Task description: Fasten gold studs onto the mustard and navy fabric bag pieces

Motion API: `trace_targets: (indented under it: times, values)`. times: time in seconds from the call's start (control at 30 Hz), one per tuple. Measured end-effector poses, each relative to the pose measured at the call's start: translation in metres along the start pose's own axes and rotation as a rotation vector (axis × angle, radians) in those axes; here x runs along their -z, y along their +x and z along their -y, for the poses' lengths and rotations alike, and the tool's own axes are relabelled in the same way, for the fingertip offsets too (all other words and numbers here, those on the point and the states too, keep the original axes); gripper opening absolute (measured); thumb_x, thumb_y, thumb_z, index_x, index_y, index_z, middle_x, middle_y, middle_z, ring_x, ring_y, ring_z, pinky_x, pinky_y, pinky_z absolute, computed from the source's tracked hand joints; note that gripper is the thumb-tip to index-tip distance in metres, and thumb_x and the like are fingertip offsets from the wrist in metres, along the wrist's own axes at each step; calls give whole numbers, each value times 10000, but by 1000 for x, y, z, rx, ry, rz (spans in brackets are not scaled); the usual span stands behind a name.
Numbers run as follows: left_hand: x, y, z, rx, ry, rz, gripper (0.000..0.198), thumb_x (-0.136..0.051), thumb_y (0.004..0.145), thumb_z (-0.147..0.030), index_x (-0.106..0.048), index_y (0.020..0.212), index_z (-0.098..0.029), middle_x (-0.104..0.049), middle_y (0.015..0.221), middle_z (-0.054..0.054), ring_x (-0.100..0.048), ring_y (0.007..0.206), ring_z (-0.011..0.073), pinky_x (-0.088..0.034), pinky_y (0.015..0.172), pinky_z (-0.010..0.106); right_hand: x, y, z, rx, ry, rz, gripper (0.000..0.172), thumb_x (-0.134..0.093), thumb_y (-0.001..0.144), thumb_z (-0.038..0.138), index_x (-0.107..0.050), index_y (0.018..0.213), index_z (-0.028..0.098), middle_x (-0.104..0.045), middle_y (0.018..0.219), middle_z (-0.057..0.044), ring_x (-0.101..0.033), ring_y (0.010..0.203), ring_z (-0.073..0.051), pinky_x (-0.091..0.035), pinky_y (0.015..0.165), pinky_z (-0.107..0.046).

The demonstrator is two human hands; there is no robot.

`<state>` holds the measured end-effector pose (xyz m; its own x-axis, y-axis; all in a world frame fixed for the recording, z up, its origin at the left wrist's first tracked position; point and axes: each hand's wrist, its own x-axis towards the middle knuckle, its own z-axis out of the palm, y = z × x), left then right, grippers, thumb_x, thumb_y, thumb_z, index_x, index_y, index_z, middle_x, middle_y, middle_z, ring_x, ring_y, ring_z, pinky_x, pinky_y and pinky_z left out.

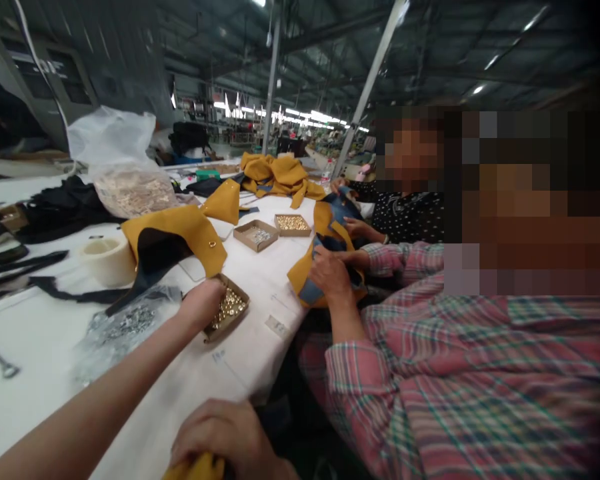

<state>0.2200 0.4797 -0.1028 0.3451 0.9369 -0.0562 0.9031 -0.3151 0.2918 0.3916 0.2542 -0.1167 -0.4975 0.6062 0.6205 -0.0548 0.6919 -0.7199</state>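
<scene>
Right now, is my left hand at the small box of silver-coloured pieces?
No, your left hand is at the nearest box, which holds gold-coloured pieces; the box of silver-coloured pieces stands farther away.

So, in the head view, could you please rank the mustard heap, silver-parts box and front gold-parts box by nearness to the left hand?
1. Front gold-parts box, at the left hand.
2. Silver-parts box, beyond it.
3. Mustard heap, farther back.

3 boxes (231,325) of metal pieces (230,304) | 1 tape roll (111,265) | 2 nearby co-workers (480,373)
</scene>
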Motion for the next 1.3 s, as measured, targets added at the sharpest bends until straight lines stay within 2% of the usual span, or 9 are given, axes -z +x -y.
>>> trace_targets:
  times: [0.17, 0.3, 0.43, 0.6, 0.8, 0.9, 1.03, 1.17, 1.3]
  values:
    - [-3, 2, 11, 34, -86, -35, 252, -775, 1125, -196, -728, 879, -169, -741, 899, 18, -744, 912, 224, -652, 940, 407, -21, -8, -22, 81, 84, -69, 401, -582, 1235, 542, -772, 1262, 189, -847, 1082, -119, -838, 996, -204, -688, 956, -266]
    - [18, -13, 8, -16, -221, -171, 109, -791, 1049, -130, -797, 949, -175, -808, 956, 44, -758, 939, 237, -608, 943, 396, -19, -11, -29, 121, 63, -59, 343, -619, 1226, 506, -757, 1290, 199, -836, 1101, -109, -829, 1008, -204, -679, 969, -254]
    - [42, -41, 2, 27, -410, -314, 122, -768, 1039, -271, -876, 1044, -216, -867, 998, 63, -795, 921, 259, -555, 847, 380, -17, -7, -17, 99, 89, -107, 331, -618, 1208, 501, -751, 1264, 203, -823, 1094, -112, -814, 998, -213, -673, 952, -282]
    - [44, -52, 1, 57, -565, -313, 255, -708, 1047, -413, -865, 1003, -217, -786, 751, 25, -741, 702, 225, -527, 728, 357, -20, 2, -7, 52, 133, -159, 269, -699, 1134, 452, -771, 1208, 203, -821, 1055, -99, -809, 945, -212, -651, 854, -294]
    - [46, -54, -4, 113, -791, -340, 415, -720, 978, -581, -812, 933, -180, -776, 736, 71, -714, 651, 240, -551, 626, 353, -22, 0, -12, 70, 116, -201, 337, -680, 1138, 522, -791, 1164, 205, -828, 1015, -93, -807, 897, -206, -645, 811, -293]
    - [55, -97, -19, 162, -917, -283, 511, -792, 932, -676, -846, 972, -169, -815, 787, 100, -739, 674, 252, -580, 613, 349, -22, -5, -11, 56, 100, -222, 326, -673, 1149, 512, -789, 1186, 209, -830, 1019, -89, -813, 916, -208, -647, 827, -296]
    - [59, -198, -35, 383, -1042, -123, 618, -946, 831, -778, -920, 1004, -185, -876, 946, 141, -809, 856, 298, -636, 718, 357, -20, -14, 0, 67, 72, -226, 245, -704, 1159, 410, -782, 1291, 219, -840, 1119, -94, -835, 1010, -206, -664, 896, -290]
    - [43, -285, -43, 647, -1152, -60, 722, -984, 769, -862, -952, 1116, -230, -903, 1152, 140, -815, 1164, 371, -652, 1061, 438, -21, -21, 12, 66, 17, -230, 258, -686, 1188, 337, -783, 1401, 229, -806, 1235, -122, -822, 1097, -217, -682, 936, -314]
    - [18, -324, -48, 711, -1259, -98, 742, -993, 796, -831, -938, 1250, -246, -896, 1272, 122, -796, 1281, 412, -605, 1203, 496, -27, -20, 20, 73, 25, -186, 294, -673, 1196, 312, -758, 1466, 229, -810, 1284, -135, -827, 1144, -237, -705, 969, -348]
